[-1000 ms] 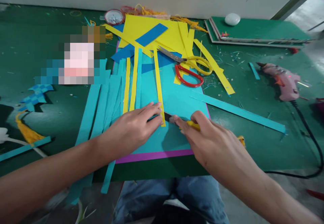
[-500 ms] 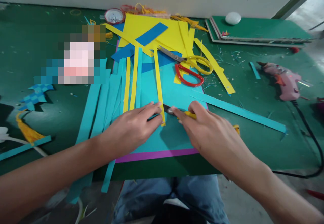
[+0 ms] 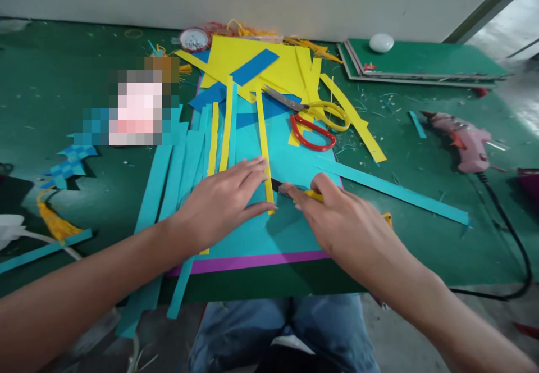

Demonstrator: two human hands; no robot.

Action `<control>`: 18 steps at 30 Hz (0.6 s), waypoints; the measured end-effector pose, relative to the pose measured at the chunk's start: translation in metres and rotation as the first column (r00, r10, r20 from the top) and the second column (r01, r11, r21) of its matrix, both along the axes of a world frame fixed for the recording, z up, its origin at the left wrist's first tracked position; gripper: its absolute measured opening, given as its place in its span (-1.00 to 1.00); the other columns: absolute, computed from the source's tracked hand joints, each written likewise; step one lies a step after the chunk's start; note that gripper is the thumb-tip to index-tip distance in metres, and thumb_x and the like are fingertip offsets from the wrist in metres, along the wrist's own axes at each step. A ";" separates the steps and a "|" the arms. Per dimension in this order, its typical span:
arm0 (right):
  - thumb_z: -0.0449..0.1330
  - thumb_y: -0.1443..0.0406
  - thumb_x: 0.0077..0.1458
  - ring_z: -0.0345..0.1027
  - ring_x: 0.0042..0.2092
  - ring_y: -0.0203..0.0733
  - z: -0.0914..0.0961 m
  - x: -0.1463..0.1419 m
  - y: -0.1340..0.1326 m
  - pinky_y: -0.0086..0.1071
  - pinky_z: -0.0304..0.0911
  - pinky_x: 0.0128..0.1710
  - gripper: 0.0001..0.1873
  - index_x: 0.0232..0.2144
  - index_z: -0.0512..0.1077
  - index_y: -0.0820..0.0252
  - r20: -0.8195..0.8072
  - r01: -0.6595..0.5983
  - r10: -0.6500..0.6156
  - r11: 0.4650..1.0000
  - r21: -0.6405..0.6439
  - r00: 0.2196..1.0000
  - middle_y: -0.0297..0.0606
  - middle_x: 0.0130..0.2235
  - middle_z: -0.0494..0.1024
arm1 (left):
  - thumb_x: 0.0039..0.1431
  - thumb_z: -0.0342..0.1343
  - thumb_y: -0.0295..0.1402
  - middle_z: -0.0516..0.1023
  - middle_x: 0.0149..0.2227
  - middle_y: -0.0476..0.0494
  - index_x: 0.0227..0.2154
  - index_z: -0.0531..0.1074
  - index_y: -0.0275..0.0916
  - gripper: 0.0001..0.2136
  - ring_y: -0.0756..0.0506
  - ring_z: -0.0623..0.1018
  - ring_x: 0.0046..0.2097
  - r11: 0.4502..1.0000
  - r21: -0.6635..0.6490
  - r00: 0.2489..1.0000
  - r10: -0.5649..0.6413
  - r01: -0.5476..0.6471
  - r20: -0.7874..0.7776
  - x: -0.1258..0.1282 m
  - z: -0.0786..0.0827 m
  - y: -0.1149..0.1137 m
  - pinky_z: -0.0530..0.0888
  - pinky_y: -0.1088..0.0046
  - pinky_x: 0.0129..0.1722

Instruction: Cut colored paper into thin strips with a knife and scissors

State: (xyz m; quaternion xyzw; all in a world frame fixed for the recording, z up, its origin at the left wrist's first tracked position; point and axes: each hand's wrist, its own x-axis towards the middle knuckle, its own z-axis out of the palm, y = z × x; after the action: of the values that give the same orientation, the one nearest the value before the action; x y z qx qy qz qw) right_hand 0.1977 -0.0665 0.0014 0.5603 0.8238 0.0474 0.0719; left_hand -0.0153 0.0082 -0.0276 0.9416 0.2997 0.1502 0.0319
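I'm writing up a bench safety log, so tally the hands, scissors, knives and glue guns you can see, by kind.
Hands: 2, the left hand and right hand
Knives: 1, the knife in the right hand
Scissors: 1 pair of scissors
Glue guns: 1 pink glue gun
Total: 5

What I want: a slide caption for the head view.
Left hand on a yellow strip, right hand holding a yellow-handled knife beside it.

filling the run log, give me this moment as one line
left hand: touching yellow strip | right hand: gripping yellow cutter, blade beside strip | scissors: lying beyond hands
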 end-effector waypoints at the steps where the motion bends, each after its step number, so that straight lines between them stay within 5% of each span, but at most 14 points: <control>1: -0.02 0.45 0.20 0.13 -0.52 -0.36 0.000 -0.001 0.000 -0.38 -0.05 -0.53 -0.38 0.28 0.25 0.00 0.001 0.013 -0.013 1.000 -0.008 1.000 -0.22 -0.25 0.32 | 0.31 0.02 -0.07 0.46 0.18 -0.39 -0.04 0.42 -0.36 -0.58 -0.30 0.45 0.21 1.000 -0.007 1.000 -0.006 0.006 -0.003 0.000 0.000 0.000 0.49 0.10 0.14; 18: -0.06 0.35 0.30 0.31 -0.43 -0.29 0.003 -0.004 0.012 -0.37 0.01 -0.51 -0.47 0.28 0.24 -0.02 -0.019 0.059 -0.060 0.997 -0.049 0.998 -0.17 -0.18 0.37 | 0.34 0.02 -0.14 0.44 0.19 -0.40 -0.07 0.46 -0.37 -0.64 -0.25 0.41 0.25 0.998 -0.019 0.998 -0.053 0.053 0.022 -0.001 -0.002 0.000 0.42 0.16 0.22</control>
State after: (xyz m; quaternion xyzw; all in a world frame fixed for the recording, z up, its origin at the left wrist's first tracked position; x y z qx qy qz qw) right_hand 0.1940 -0.0544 0.0047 0.5832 0.8083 0.0196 0.0784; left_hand -0.0165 0.0085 -0.0293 0.9472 0.2757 0.1564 0.0484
